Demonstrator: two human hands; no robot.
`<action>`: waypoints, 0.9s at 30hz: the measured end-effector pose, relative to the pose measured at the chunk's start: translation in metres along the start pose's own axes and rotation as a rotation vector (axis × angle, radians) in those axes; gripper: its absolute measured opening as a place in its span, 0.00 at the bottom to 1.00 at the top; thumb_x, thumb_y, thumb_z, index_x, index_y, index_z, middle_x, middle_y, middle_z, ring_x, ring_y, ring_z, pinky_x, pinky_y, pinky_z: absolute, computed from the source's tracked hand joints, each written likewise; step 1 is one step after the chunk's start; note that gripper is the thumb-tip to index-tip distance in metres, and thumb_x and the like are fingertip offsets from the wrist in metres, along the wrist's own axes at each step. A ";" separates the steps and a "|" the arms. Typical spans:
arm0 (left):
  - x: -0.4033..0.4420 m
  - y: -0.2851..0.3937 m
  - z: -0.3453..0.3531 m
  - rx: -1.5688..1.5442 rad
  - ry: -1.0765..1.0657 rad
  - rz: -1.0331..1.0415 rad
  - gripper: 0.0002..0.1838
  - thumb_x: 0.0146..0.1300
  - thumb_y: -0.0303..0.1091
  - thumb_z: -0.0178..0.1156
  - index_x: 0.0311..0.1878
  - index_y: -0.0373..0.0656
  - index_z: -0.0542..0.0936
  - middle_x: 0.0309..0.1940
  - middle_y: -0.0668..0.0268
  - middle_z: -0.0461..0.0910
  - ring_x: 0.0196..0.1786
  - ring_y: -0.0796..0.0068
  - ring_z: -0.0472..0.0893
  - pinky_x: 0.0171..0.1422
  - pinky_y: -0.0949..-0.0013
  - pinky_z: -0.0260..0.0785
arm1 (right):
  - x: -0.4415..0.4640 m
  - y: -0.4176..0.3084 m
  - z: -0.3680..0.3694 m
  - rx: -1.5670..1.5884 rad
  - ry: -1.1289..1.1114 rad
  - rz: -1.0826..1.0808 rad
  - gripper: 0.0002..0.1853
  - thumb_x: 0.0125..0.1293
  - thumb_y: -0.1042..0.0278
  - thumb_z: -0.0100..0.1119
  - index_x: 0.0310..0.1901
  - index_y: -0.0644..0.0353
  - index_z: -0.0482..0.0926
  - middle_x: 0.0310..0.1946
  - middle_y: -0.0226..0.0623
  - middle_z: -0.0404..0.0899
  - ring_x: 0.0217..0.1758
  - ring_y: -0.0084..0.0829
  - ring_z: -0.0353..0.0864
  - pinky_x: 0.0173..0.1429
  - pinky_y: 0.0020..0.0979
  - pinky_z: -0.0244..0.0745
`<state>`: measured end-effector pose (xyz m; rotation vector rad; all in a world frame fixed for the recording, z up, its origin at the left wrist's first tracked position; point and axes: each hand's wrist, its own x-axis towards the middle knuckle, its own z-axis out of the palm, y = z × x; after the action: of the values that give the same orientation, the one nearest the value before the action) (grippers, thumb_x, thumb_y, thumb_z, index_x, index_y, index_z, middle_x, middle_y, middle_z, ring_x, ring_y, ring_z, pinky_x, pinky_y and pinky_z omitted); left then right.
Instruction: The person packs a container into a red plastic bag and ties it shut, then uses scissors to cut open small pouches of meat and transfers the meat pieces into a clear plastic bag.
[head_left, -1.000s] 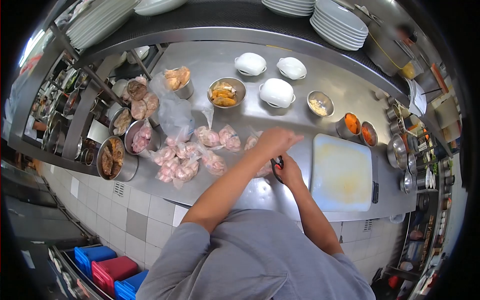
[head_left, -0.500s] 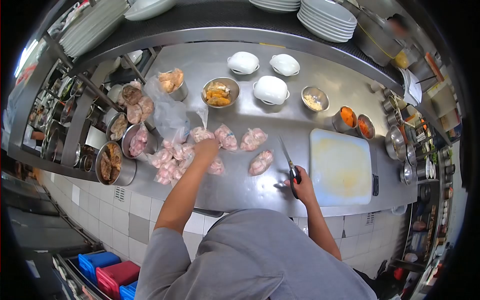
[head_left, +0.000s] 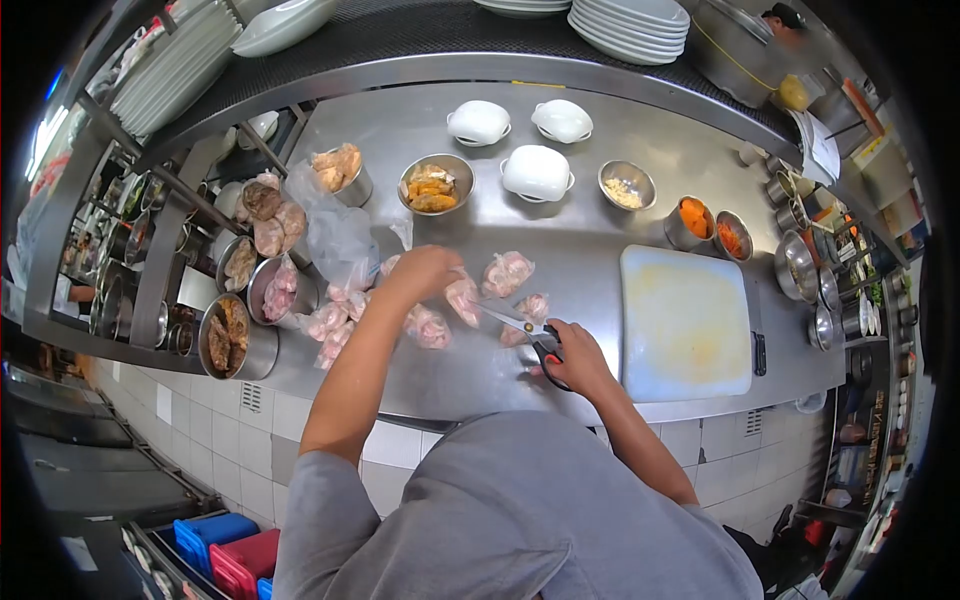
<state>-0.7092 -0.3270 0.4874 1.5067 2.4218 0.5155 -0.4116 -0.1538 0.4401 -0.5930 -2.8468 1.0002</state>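
My right hand (head_left: 583, 357) is wrapped round the black handles of a pair of scissors (head_left: 528, 327). The blades are parted and point left, their tips close beside a small clear plastic bag of pale pink raw meat (head_left: 463, 300). At the top of that bag, my left hand (head_left: 430, 270) has its fingers closed; the back of the hand hides the exact grip. More bags of meat lie around: one below the hand (head_left: 428, 327), one to the right (head_left: 508, 273), and one partly behind the blades (head_left: 533, 309). Several others are heaped by my left forearm.
A white cutting board (head_left: 686, 320) lies on the right, a knife (head_left: 759, 350) along its edge. White lidded pots (head_left: 537, 174) and a bowl of orange-yellow food (head_left: 437, 185) stand farther back. Metal containers of meat (head_left: 238, 338) line the left. A shelf with plates (head_left: 628, 28) spans the back.
My left hand has shifted right, from one bag to the neighbouring one. My right hand has brought the scissors left and up, the blades now parted and near that bag.
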 end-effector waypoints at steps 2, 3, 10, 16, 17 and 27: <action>0.005 0.003 0.006 0.052 -0.061 0.106 0.11 0.63 0.39 0.65 0.46 0.48 0.87 0.44 0.57 0.86 0.50 0.50 0.83 0.54 0.52 0.74 | 0.008 0.000 0.003 -0.037 0.025 -0.026 0.36 0.53 0.58 0.75 0.64 0.59 0.73 0.48 0.49 0.80 0.54 0.53 0.79 0.60 0.48 0.74; 0.005 0.008 0.007 0.052 -0.058 0.102 0.11 0.63 0.39 0.65 0.46 0.48 0.87 0.44 0.57 0.86 0.50 0.50 0.83 0.54 0.52 0.74 | 0.012 -0.003 0.002 -0.048 0.009 -0.030 0.36 0.53 0.58 0.74 0.64 0.58 0.73 0.49 0.50 0.80 0.54 0.53 0.79 0.61 0.47 0.74; 0.015 0.035 0.037 0.162 -0.173 0.189 0.11 0.59 0.36 0.67 0.45 0.51 0.87 0.41 0.59 0.86 0.49 0.52 0.83 0.53 0.50 0.74 | 0.031 -0.014 0.009 -0.088 -0.018 -0.066 0.34 0.55 0.59 0.71 0.64 0.58 0.74 0.52 0.52 0.80 0.57 0.53 0.80 0.64 0.47 0.74; 0.010 0.044 0.034 0.143 -0.163 0.197 0.11 0.59 0.34 0.67 0.46 0.51 0.86 0.42 0.60 0.86 0.49 0.52 0.83 0.53 0.50 0.74 | 0.032 -0.014 0.014 -0.037 -0.019 -0.013 0.32 0.55 0.61 0.71 0.63 0.58 0.76 0.52 0.49 0.82 0.56 0.50 0.81 0.62 0.44 0.76; 0.008 0.046 0.032 0.138 -0.167 0.185 0.10 0.60 0.35 0.66 0.46 0.51 0.86 0.42 0.59 0.86 0.50 0.51 0.83 0.53 0.50 0.74 | 0.032 -0.015 0.014 -0.036 -0.022 -0.012 0.32 0.55 0.61 0.71 0.63 0.58 0.76 0.52 0.49 0.82 0.56 0.50 0.81 0.62 0.44 0.76; -0.048 0.020 -0.051 -0.879 0.155 -0.356 0.17 0.75 0.37 0.58 0.63 0.45 0.78 0.37 0.62 0.85 0.38 0.68 0.83 0.44 0.63 0.77 | 0.023 0.013 0.010 0.206 -0.024 0.096 0.36 0.55 0.60 0.77 0.64 0.61 0.74 0.47 0.49 0.84 0.49 0.46 0.84 0.54 0.41 0.77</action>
<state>-0.6914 -0.3709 0.5431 0.6686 2.0191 1.3972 -0.4305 -0.1419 0.4231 -0.7065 -2.7098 1.3046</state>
